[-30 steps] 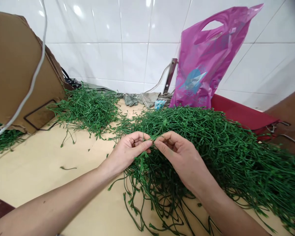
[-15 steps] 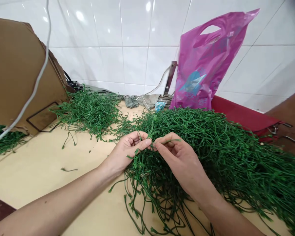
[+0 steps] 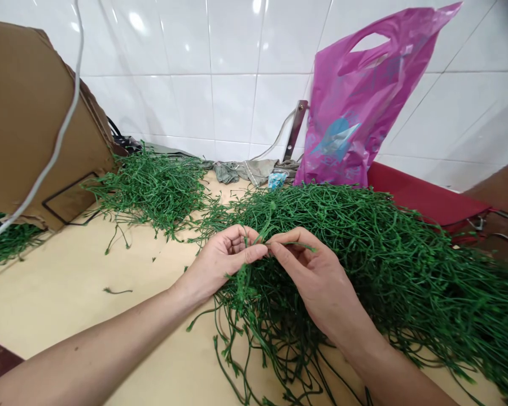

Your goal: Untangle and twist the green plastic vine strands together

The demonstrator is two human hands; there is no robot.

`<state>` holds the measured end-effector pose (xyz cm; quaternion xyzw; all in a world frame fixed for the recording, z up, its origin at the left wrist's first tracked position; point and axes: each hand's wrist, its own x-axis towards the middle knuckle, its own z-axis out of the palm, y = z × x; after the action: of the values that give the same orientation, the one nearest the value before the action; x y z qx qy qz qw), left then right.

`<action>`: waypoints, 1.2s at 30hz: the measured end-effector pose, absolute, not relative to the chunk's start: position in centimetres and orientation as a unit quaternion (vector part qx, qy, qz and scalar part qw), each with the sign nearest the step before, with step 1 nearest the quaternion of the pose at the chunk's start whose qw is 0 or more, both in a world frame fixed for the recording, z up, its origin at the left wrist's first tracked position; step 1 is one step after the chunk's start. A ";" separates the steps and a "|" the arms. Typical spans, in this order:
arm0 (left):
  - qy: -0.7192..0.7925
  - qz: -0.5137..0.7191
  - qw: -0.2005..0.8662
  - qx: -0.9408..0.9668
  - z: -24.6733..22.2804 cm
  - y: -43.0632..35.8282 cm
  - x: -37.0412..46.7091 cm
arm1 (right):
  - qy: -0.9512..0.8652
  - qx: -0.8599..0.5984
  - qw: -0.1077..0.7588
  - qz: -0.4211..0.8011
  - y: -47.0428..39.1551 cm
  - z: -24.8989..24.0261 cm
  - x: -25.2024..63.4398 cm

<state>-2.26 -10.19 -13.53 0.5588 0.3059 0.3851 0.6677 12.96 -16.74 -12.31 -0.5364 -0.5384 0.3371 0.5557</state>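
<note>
Over the front of a big heap of green stems (image 3: 347,220), my two hands meet with fingertips almost touching. My left hand (image 3: 228,256) is closed, its thumb and fingers pinching thin green stems that stick up and hang below the grip. Closed in a pinch too, my right hand (image 3: 311,265) holds a thin green stem (image 3: 300,245) that points out to the right. The stems look like artificial plant pieces with small forked tips. Loose stems trail onto the table below my hands. My fingers hide the exact spot where the pieces meet.
A smaller pile of green stems (image 3: 152,189) lies at the back left beside a cardboard box (image 3: 34,124). A white cable (image 3: 61,132) hangs in front. A purple plastic bag (image 3: 355,113) and a red bag (image 3: 423,197) stand behind the heap, by the tiled wall.
My hands keep their pinch and have shifted very slightly to the right. The stem in my right hand tilts a little lower. The camera view has moved a bit.
</note>
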 end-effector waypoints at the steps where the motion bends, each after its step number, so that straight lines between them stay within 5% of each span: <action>1: 0.312 0.384 0.665 0.559 -13.6 -10.2 -2.2 | -0.540 -0.537 0.558 0.329 -16.8 -12.3 13.0; 10: 0.317 0.362 0.638 0.600 -13.7 -9.9 -2.3 | -0.530 -0.529 0.582 0.317 -16.6 -12.5 12.9; 20: 0.320 0.360 0.539 0.691 -13.8 -10.2 -2.7 | -0.610 -0.554 0.490 0.287 -17.4 -9.8 14.4; 26: 0.310 0.359 0.559 0.680 -14.1 -10.4 -2.6 | -0.648 -0.575 0.419 0.272 -17.2 -10.9 13.8; 36: 0.296 0.353 0.646 0.609 -14.2 -9.8 -2.0 | -0.645 -0.586 0.444 0.208 -16.9 -12.7 13.4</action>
<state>-2.01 -9.79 -14.24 0.6088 0.2961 0.3530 0.6459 13.45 -16.86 -12.71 -0.5860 -0.6448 0.2081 0.4445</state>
